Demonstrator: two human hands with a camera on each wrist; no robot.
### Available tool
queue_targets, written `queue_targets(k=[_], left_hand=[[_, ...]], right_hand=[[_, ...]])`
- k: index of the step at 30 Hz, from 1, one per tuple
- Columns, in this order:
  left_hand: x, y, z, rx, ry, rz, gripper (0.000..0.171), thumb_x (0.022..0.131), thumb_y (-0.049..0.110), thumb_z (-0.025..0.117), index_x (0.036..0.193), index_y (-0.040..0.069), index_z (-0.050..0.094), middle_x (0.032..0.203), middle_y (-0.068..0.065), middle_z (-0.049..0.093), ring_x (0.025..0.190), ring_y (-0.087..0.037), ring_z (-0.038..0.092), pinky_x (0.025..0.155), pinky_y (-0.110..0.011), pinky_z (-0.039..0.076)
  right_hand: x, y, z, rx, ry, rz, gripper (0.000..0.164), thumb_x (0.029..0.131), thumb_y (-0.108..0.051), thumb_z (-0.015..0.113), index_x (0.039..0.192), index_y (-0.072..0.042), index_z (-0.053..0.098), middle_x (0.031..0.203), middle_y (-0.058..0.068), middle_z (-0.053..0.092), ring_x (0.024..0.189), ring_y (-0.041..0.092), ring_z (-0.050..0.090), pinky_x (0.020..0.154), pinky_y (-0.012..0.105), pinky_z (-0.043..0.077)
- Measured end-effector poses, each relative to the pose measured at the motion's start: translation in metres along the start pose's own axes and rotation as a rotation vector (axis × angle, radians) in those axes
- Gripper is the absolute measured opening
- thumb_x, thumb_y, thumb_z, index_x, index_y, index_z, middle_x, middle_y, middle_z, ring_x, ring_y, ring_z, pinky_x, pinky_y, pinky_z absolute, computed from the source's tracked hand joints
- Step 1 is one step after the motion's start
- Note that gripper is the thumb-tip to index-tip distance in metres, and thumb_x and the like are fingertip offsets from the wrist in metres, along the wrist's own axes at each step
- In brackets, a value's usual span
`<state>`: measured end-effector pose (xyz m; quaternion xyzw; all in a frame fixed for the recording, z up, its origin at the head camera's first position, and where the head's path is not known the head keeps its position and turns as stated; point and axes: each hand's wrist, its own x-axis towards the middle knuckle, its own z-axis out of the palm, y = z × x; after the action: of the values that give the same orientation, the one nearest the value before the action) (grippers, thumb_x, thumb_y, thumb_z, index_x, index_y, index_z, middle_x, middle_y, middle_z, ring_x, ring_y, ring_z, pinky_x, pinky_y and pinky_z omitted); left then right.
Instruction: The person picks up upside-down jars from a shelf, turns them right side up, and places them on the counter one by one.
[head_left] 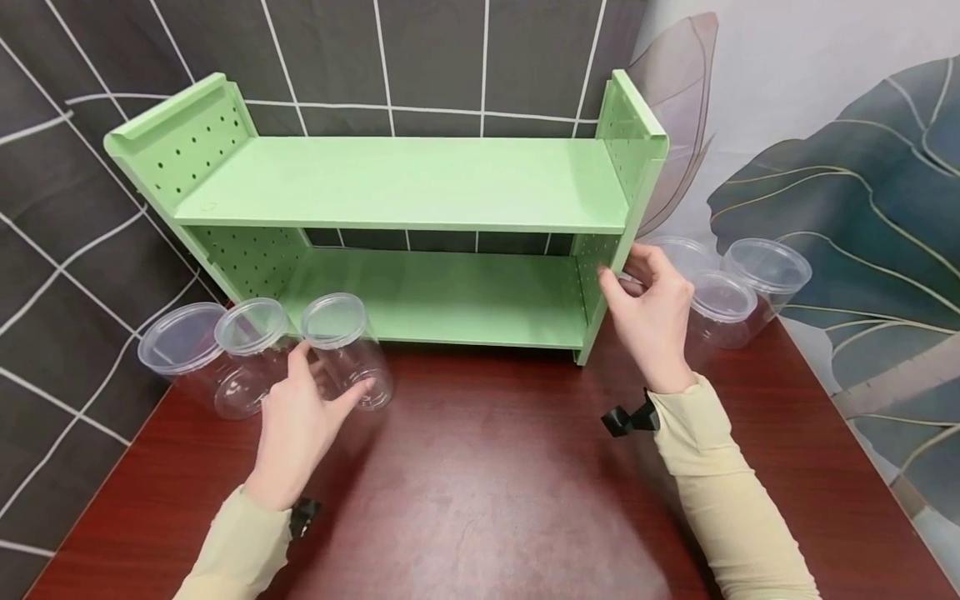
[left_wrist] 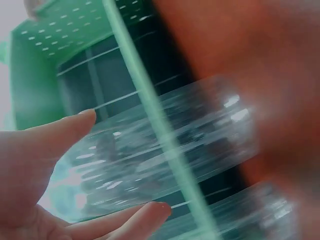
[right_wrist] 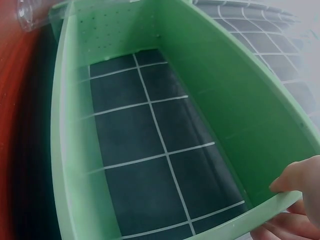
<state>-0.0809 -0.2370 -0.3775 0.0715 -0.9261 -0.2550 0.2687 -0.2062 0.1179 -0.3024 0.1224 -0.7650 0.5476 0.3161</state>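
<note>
I am closing my left hand [head_left: 300, 417] around a clear, ribbed plastic jar with a transparent lid [head_left: 347, 350], thumb on one side and fingers curling round the other; the grip is loose, not yet tight. The jar is standing on the dark red wooden tabletop [head_left: 487, 500] at about nine o'clock from the middle, just in front of the lower left corner of the light green two-tier plastic shelf [head_left: 420, 183]. To do this well I am judging that my fingers need to wrap the jar's middle squarely, since the smooth wall could slip and the two matching clear jars [head_left: 217, 354] just beside it at nine o'clock could be knocked. My right hand [head_left: 652, 312] is pinching the front edge of the shelf's perforated right side panel [head_left: 600, 267] at about three o'clock, which should be steadying it. The jar is looking empty, see-through, with ridges around its body and a wide flat lid. Three more lidded clear jars [head_left: 738, 287] are standing beyond my right hand.
</note>
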Motion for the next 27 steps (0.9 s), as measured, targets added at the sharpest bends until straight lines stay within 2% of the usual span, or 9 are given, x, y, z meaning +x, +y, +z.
queue_targets(k=[5, 8, 10, 15, 17, 19, 21, 24, 27], left_hand=[[0.005, 0.017, -0.025, -0.019, 0.115, 0.056, 0.084, 0.079, 0.033, 0.09, 0.14, -0.005, 0.048, 0.114, -0.024, 0.071, 0.087, -0.042, 0.072, 0.069, -0.059, 0.055], [0.01, 0.024, -0.04, -0.045, 0.205, 0.089, 0.084, 0.077, 0.033, 0.091, 0.143, 0.001, 0.05, 0.119, -0.019, 0.071, 0.095, -0.038, 0.072, 0.079, -0.056, 0.056], [0.014, 0.027, -0.049, -0.044, 0.268, 0.109, 0.084, 0.077, 0.035, 0.091, 0.144, 0.005, 0.051, 0.123, -0.013, 0.07, 0.1, -0.037, 0.07, 0.08, -0.053, 0.055], [0.028, 0.017, -0.071, 0.003, 0.392, 0.135, 0.088, 0.072, 0.044, 0.091, 0.145, 0.011, 0.055, 0.129, -0.009, 0.067, 0.107, -0.039, 0.064, 0.079, -0.054, 0.048], [0.035, 0.008, -0.078, 0.002, 0.409, 0.129, 0.092, 0.068, 0.045, 0.093, 0.145, 0.011, 0.055, 0.134, -0.011, 0.064, 0.115, -0.039, 0.061, 0.09, -0.054, 0.046], [0.044, -0.004, -0.083, 0.007, 0.397, 0.127, 0.097, 0.066, 0.044, 0.094, 0.146, 0.008, 0.054, 0.141, -0.014, 0.059, 0.126, -0.04, 0.054, 0.103, -0.054, 0.041], [0.055, -0.016, -0.088, 0.018, 0.337, 0.093, 0.102, 0.066, 0.044, 0.093, 0.15, 0.006, 0.049, 0.15, -0.015, 0.05, 0.139, -0.038, 0.044, 0.117, -0.051, 0.028], [0.075, -0.036, -0.098, 0.091, 0.173, 0.031, 0.11, 0.074, 0.052, 0.086, 0.156, -0.001, 0.035, 0.16, -0.021, 0.033, 0.149, -0.038, 0.026, 0.123, -0.048, 0.01], [0.095, -0.056, -0.106, 0.186, -0.024, -0.016, 0.116, 0.082, 0.061, 0.075, 0.158, -0.007, 0.019, 0.163, -0.028, 0.016, 0.152, -0.04, 0.011, 0.122, -0.05, -0.002]], right_hand=[[0.0, 0.001, -0.001, -0.002, 0.001, 0.004, 0.025, 0.087, 0.006, 0.07, 0.111, 0.013, 0.066, 0.103, 0.026, 0.072, 0.094, 0.026, 0.073, 0.08, 0.019, 0.056], [0.0, 0.002, -0.002, -0.007, 0.007, 0.002, 0.025, 0.087, 0.007, 0.07, 0.111, 0.013, 0.066, 0.103, 0.026, 0.072, 0.094, 0.028, 0.073, 0.079, 0.019, 0.056], [-0.001, 0.004, -0.001, -0.007, 0.01, -0.002, 0.024, 0.087, 0.008, 0.07, 0.11, 0.013, 0.067, 0.103, 0.025, 0.072, 0.094, 0.029, 0.073, 0.079, 0.019, 0.056], [-0.003, 0.005, 0.001, -0.008, 0.004, -0.013, 0.024, 0.087, 0.007, 0.07, 0.11, 0.012, 0.067, 0.104, 0.025, 0.073, 0.097, 0.034, 0.073, 0.078, 0.018, 0.056], [-0.004, 0.006, 0.001, -0.006, 0.0, -0.014, 0.025, 0.086, 0.007, 0.07, 0.111, 0.011, 0.067, 0.104, 0.026, 0.072, 0.097, 0.036, 0.072, 0.078, 0.018, 0.056], [-0.004, 0.004, 0.001, -0.003, -0.004, -0.017, 0.024, 0.086, 0.008, 0.07, 0.11, 0.012, 0.067, 0.103, 0.027, 0.072, 0.095, 0.037, 0.072, 0.078, 0.018, 0.056], [-0.005, 0.005, 0.001, -0.005, -0.006, -0.015, 0.024, 0.086, 0.01, 0.07, 0.11, 0.013, 0.066, 0.102, 0.027, 0.072, 0.094, 0.033, 0.073, 0.078, 0.019, 0.056], [-0.005, 0.012, 0.002, -0.014, -0.006, -0.009, 0.025, 0.086, 0.01, 0.071, 0.11, 0.012, 0.066, 0.102, 0.024, 0.073, 0.093, 0.024, 0.073, 0.079, 0.02, 0.057], [-0.003, 0.027, 0.002, -0.018, -0.004, -0.008, 0.026, 0.086, 0.007, 0.073, 0.112, 0.009, 0.068, 0.103, 0.02, 0.074, 0.093, 0.019, 0.073, 0.078, 0.02, 0.057]])
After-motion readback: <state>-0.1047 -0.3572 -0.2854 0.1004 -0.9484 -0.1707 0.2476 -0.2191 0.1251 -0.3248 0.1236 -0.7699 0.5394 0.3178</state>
